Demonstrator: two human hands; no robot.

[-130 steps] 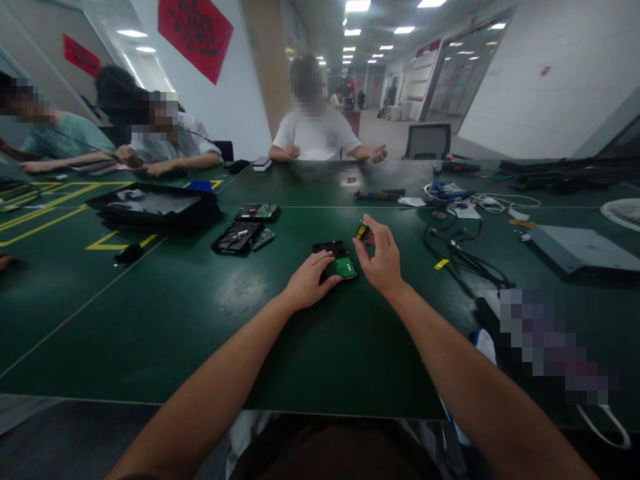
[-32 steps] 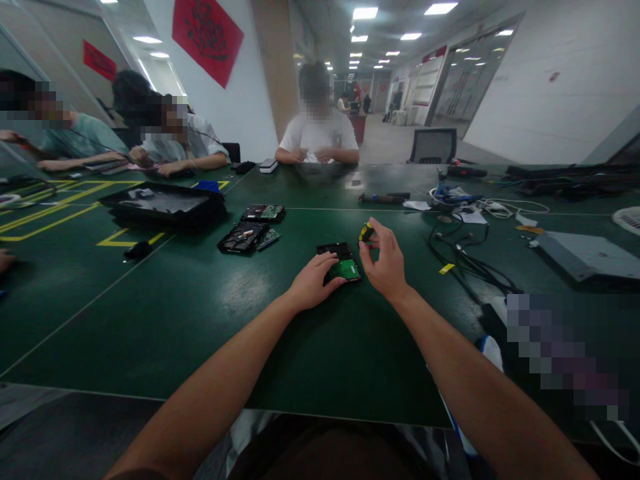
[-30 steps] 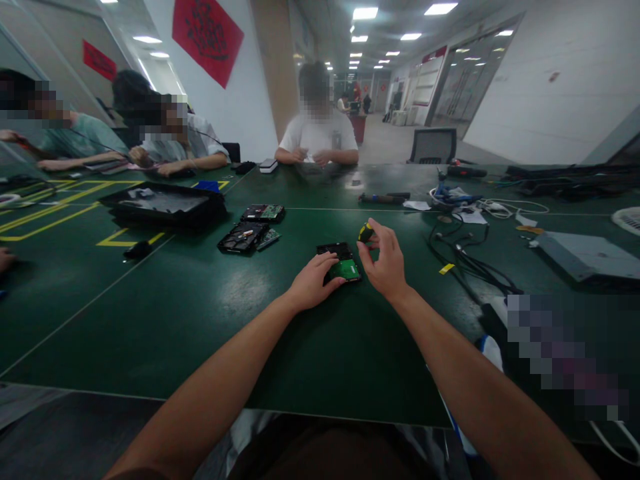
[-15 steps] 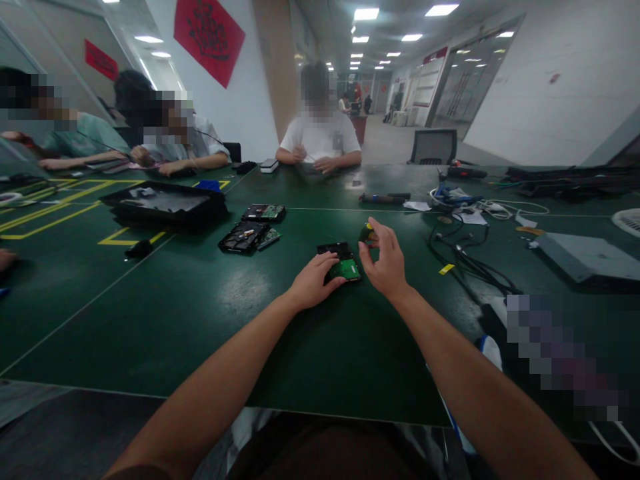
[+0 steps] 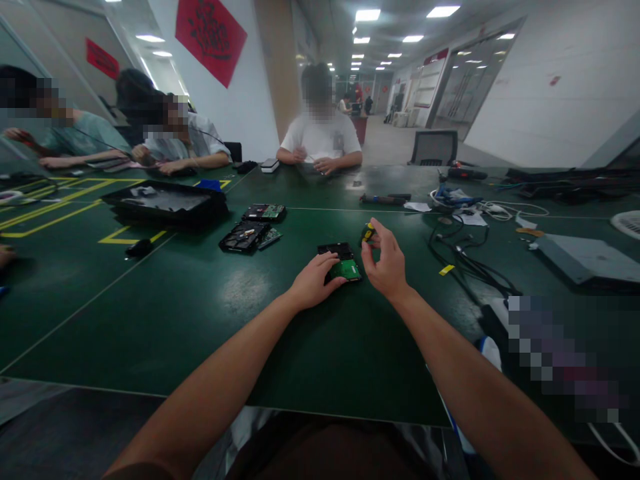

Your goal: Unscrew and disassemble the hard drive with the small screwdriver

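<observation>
A hard drive (image 5: 347, 269) lies on the green table with its green circuit board facing up and a black part along its far side. My left hand (image 5: 317, 280) holds the drive from the left, fingers over its far edge and thumb along the near edge. Just right of the drive, my right hand (image 5: 385, 261) is raised and pinches a black-and-yellow screwdriver (image 5: 369, 233) between thumb and fingers. The handle shows; I cannot make out the shaft or where its tip is.
Further left lie more opened drives (image 5: 245, 237) and a black tray (image 5: 165, 203). Black cables (image 5: 457, 247), a yellow tag (image 5: 447, 270) and a grey metal box (image 5: 590, 257) are on the right. Across the table sits a person in white (image 5: 320, 137); others sit at the left.
The screwdriver handle has turned slightly in my right fingers, showing more yellow. My left hand and the hard drive have stayed in place.
</observation>
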